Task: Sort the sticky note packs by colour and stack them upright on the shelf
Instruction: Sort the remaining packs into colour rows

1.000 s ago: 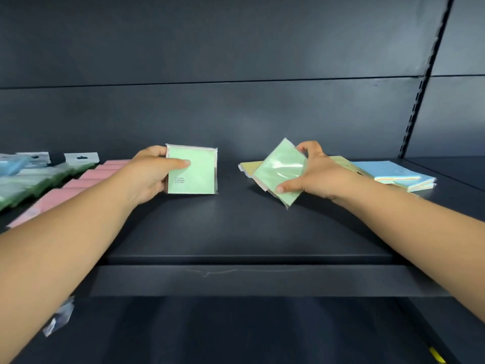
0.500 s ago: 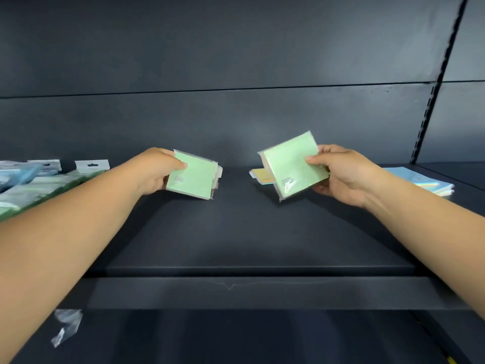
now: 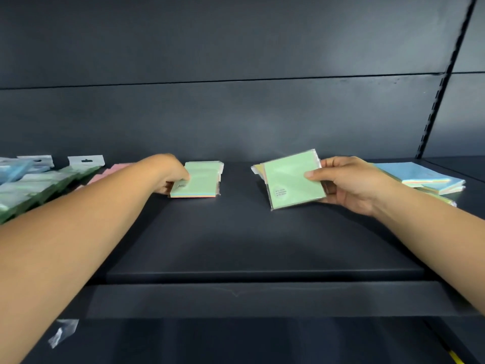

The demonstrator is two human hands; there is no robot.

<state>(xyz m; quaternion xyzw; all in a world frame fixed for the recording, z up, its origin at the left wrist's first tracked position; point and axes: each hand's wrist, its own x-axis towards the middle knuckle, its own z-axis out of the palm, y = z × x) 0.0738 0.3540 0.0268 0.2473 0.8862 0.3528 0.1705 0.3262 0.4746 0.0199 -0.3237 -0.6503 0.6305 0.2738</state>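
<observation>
My left hand (image 3: 168,174) rests on a green sticky note pack (image 3: 199,181) that lies flat on the dark shelf (image 3: 236,245), fingers on its left edge. My right hand (image 3: 349,183) holds a second green pack (image 3: 291,179) in clear wrap, tilted up off the shelf, thumb on its face. Behind that pack a yellow pack (image 3: 258,168) peeks out on the shelf. Blue-topped packs (image 3: 417,174) lie stacked at the right, behind my right hand.
Pink packs (image 3: 115,169) lie in a row at the left, beside green and blue packs with white hang tabs (image 3: 52,177). A slotted upright (image 3: 435,106) runs up the back wall at the right. A scrap of clear wrap (image 3: 61,332) lies below the shelf.
My left hand has lowered its green pack from upright to flat on the shelf. My right hand lifted the other green pack off the yellow pile and turned it face up.
</observation>
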